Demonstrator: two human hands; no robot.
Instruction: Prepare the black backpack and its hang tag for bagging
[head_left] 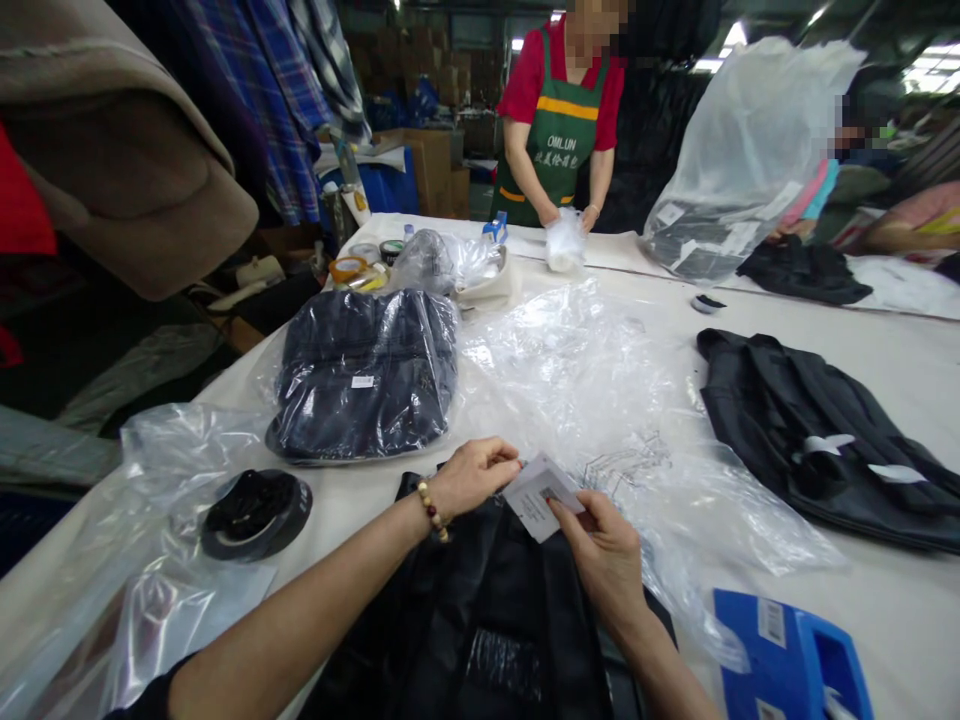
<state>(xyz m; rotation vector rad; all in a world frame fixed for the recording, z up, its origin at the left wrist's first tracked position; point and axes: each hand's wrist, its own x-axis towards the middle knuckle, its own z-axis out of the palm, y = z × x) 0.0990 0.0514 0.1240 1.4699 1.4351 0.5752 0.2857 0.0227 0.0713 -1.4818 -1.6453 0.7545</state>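
Note:
A black bag (480, 610) with straps lies right in front of me, under both forearms. Above its top end, my right hand (604, 545) pinches a white printed tag (541, 498) between thumb and fingers. My left hand (474, 480), a beaded bracelet on its wrist, is closed at the tag's upper left corner. Whatever sits between the left fingertips is too small to make out. Loose clear plastic bags (570, 360) and a bundle of thin tag strings (626, 460) lie just beyond the hands.
A plastic-wrapped black bag (367, 370) lies ahead left, near a tape roll (256, 512). Another black bag (825, 430) is at right, above a blue box (787, 650). Across the table, a co-worker (559, 120) handles plastic beside a large filled clear sack (742, 160).

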